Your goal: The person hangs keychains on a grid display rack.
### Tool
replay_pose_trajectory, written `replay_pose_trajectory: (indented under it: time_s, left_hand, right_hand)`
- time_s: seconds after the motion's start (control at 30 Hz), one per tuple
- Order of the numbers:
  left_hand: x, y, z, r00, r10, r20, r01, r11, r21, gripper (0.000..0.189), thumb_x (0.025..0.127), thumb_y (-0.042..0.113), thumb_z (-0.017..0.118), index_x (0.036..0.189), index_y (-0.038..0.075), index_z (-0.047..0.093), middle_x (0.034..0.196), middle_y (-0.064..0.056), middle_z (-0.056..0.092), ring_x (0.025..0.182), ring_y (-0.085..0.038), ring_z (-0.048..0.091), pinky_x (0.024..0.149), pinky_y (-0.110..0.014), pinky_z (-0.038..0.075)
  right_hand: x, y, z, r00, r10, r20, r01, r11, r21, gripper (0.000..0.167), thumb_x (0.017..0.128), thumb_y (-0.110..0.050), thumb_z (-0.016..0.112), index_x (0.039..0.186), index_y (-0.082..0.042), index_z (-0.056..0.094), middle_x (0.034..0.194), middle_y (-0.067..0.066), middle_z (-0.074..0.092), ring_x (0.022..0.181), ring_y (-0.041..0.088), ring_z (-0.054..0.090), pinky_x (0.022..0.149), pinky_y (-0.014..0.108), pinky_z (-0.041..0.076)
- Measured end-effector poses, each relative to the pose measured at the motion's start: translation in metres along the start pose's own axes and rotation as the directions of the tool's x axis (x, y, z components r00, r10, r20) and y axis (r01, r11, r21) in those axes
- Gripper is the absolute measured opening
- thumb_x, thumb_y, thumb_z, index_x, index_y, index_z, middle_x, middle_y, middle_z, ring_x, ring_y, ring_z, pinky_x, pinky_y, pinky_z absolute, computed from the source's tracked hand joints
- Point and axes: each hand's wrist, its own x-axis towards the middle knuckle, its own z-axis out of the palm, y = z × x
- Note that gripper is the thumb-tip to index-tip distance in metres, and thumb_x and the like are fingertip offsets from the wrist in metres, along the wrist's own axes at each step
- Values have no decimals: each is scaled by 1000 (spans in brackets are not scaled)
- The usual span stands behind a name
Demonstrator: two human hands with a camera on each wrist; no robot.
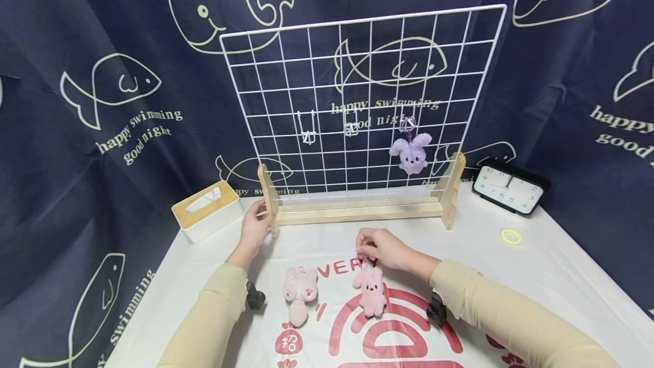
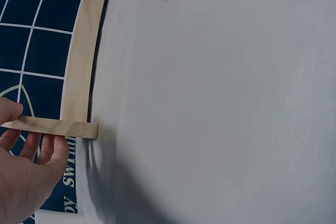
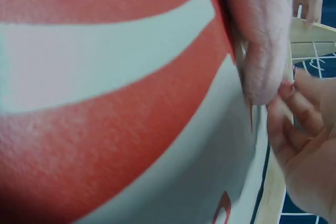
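Note:
My left hand [image 1: 254,227] grips the left foot [image 2: 79,129] of a wooden stand, thumb on one side and fingers on the other. The stand holds up a white wire grid [image 1: 370,61]. My right hand [image 1: 385,250] pinches the ring at the top of a pink plush keychain [image 1: 372,295], which hangs upright close over the table in front of the grid. In the right wrist view the plush [image 3: 260,40] appears large beside the fingertips. Another pink plush keychain [image 1: 299,294], with paw prints, lies on the table to its left.
A purple plush keychain [image 1: 411,157] hangs at the grid's right side. Two white hooks, a left one [image 1: 309,137] and a middle one [image 1: 351,129], are on the grid. A tissue box [image 1: 209,214] stands left; a clock [image 1: 508,188] and yellow ring [image 1: 511,237] are right.

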Motion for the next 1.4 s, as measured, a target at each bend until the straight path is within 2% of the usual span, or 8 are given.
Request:
replay_pose_trajectory:
  time_s: [0.23,0.37,0.67,1.0,1.27,1.4]
  left_hand:
    - [-1,1,0,1000,5,1,-5,1000,22,50,95,0,61,144,0,51,133,-27,58,122,-43,59,104,-52,51]
    - [-1,2,-1,1000,3,5,-3,1000,18,50,95,0,61,144,0,51,133,-27,58,123,-43,58,105,-52,51]
    - [-3,2,-1,1000,-9,10,9,1000,23,51,96,1,61,146,1,49,136,-26,57,127,-43,56,107,-51,50]
    - [-3,2,-1,1000,-9,13,9,1000,16,52,96,1,61,146,1,49,136,-26,56,127,-43,55,107,-52,49]
    - [-2,1,-2,1000,-3,5,3,1000,4,51,96,1,60,146,1,50,135,-27,57,124,-43,57,106,-52,50]
    - [-1,1,-1,1000,0,0,0,1000,11,51,96,1,61,145,1,50,134,-26,58,123,-42,58,105,-52,51]
  right_hand:
    - [1,-9,-7,1000,-18,21,16,994,113,6,92,-4,72,91,-9,68,78,-1,67,63,8,59,53,23,52]
    - [-1,-16,-12,999,-32,4,31,988,152,5,91,-4,73,93,-8,70,80,1,70,69,13,64,55,24,54]
    - [1,-22,-23,997,-43,-64,51,991,123,11,90,-2,73,88,-12,76,81,-7,72,74,7,65,67,23,56]
    - [8,-30,-37,989,-92,-112,106,987,122,9,90,-1,74,90,-10,76,80,-5,70,74,10,62,64,23,53]
    - [14,-40,-45,987,-99,-129,122,975,186,9,93,2,70,91,-7,73,87,3,69,71,23,66,61,28,58]
    - [18,-45,-48,985,-89,-147,117,975,189,7,93,2,71,91,-5,73,88,6,70,73,21,65,62,31,60]
